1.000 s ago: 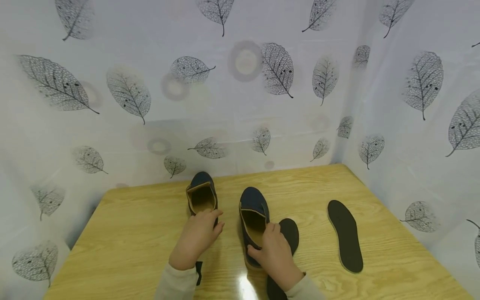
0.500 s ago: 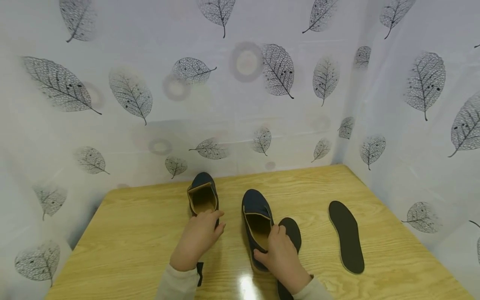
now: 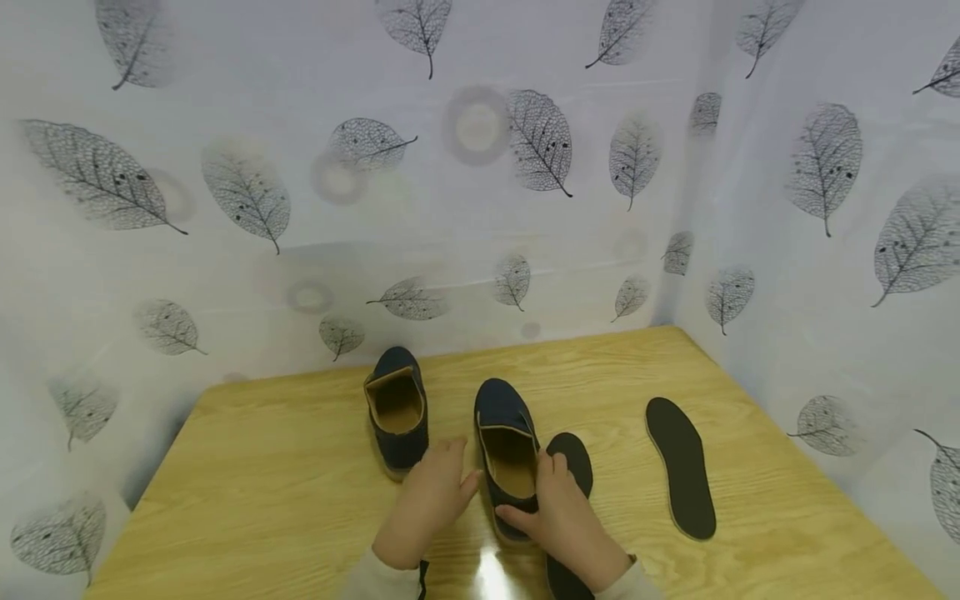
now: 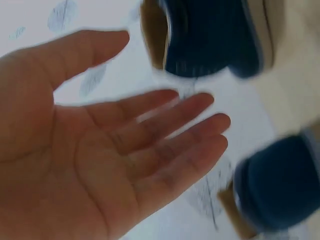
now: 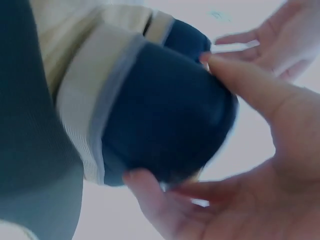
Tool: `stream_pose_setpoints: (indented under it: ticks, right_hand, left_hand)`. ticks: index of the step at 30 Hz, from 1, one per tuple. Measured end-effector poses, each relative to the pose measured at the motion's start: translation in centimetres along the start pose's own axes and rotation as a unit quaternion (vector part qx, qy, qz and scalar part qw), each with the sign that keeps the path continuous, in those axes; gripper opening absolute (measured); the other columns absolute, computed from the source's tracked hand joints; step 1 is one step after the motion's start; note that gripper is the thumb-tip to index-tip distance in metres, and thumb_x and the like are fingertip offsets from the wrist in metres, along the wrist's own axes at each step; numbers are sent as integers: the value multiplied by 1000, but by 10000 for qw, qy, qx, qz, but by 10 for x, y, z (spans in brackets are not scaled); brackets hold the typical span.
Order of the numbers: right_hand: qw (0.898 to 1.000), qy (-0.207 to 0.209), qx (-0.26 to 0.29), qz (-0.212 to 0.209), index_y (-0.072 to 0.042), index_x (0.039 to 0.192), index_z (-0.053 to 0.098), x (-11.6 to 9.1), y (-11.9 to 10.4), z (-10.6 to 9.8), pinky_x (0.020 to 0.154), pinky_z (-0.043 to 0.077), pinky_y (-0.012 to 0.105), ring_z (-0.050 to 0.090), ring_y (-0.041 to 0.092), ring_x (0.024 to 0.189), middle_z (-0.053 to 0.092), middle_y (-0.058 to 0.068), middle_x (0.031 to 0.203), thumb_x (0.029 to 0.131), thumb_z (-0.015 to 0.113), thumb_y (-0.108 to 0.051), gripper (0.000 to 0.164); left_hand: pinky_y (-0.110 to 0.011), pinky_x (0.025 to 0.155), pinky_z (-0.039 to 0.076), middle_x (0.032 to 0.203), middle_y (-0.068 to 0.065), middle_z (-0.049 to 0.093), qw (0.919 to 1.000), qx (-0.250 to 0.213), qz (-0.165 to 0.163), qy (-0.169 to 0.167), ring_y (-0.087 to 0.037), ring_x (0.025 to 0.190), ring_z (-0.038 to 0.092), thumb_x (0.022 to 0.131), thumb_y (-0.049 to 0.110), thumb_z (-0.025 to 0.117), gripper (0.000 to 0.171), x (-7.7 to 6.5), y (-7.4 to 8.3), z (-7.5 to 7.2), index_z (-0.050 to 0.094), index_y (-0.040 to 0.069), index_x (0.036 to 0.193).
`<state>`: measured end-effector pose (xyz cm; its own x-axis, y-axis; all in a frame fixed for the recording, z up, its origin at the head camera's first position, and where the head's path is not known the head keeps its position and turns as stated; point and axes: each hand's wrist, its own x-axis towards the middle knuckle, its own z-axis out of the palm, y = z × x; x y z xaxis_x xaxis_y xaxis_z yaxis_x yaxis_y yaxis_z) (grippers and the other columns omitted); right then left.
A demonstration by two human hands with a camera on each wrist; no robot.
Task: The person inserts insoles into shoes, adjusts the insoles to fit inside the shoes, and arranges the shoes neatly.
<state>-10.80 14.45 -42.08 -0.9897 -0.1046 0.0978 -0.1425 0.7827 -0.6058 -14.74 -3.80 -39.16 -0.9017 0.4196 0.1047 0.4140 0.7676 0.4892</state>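
Note:
Two dark navy slip-on shoes with tan lining stand on the wooden table, toes pointing away. My left hand (image 3: 431, 500) is off the left shoe (image 3: 405, 446), in the space between the two heels. In the left wrist view its palm shows and the fingers (image 4: 165, 145) are stretched out with nothing in them. My right hand (image 3: 558, 517) holds the right shoe (image 3: 501, 408) at the heel. The right wrist view has thumb and fingers on either side of that shoe's heel (image 5: 165, 115). A dark insole (image 3: 572, 458) lies partly hidden under the right hand and forearm.
A second dark insole (image 3: 682, 471) lies farther right on the wooden table (image 3: 262, 467). Close to my left sleeve a small black piece (image 3: 423, 579) peeks out. White curtains (image 3: 420, 217) printed with leaves hang behind the table and along its right side.
My left hand has let go of the left shoe's heel and moved right, toward the right shoe. The right hand stays on the right shoe, which has shifted slightly.

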Motion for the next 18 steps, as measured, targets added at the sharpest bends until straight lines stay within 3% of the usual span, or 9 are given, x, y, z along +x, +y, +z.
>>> stream_pose_setpoints:
  ticks: [2, 5, 9, 14, 18]
  right_hand:
    - [9981, -379, 466, 113, 21, 141, 35, -1, 5, -10, 78, 50, 48, 55, 32, 93, 46, 23, 111, 79, 77, -44, 99]
    - [9885, -889, 1186, 316, 16, 145, 35, 2, 15, -27, 82, 50, 51, 56, 35, 103, 46, 27, 124, 85, 72, -44, 93]
    - [9819, -925, 1491, 714, 15, 142, 41, 11, 38, -49, 76, 52, 46, 58, 30, 100, 52, 26, 127, 91, 65, -41, 80]
    - [9896, -63, 409, 1376, 21, 135, 45, 22, 70, -70, 84, 49, 54, 56, 49, 107, 50, 37, 126, 94, 59, -43, 77]
    - [9783, 419, -633, 1930, 30, 117, 48, 23, 93, -82, 79, 46, 61, 47, 61, 101, 41, 49, 114, 96, 59, -33, 66]
  left_hand:
    - [-55, 82, 50, 118, -35, 56, 9991, -417, -111, -26, -48, 103, 58, 93, 21, 66, 56, -1, 7, 8, 51, -18, 130]
    - [-57, 86, 48, 122, -41, 50, 9949, -968, -284, -23, -52, 109, 55, 92, 24, 66, 68, -3, 18, 18, 41, -23, 135]
    - [-59, 90, 44, 135, -48, 35, 9870, -1505, -557, -68, -56, 115, 51, 91, 34, 68, 90, -6, 33, 29, 26, -26, 142]
    - [-48, 68, 54, 140, -51, 25, 9869, -1418, -773, -62, -49, 87, 64, 85, 42, 71, 106, -8, 44, 46, 17, -25, 145]
    - [-34, 51, 49, 141, -49, 27, 9905, -1060, -871, 118, -32, 62, 63, 81, 44, 74, 110, -9, 50, 55, 17, -24, 147]
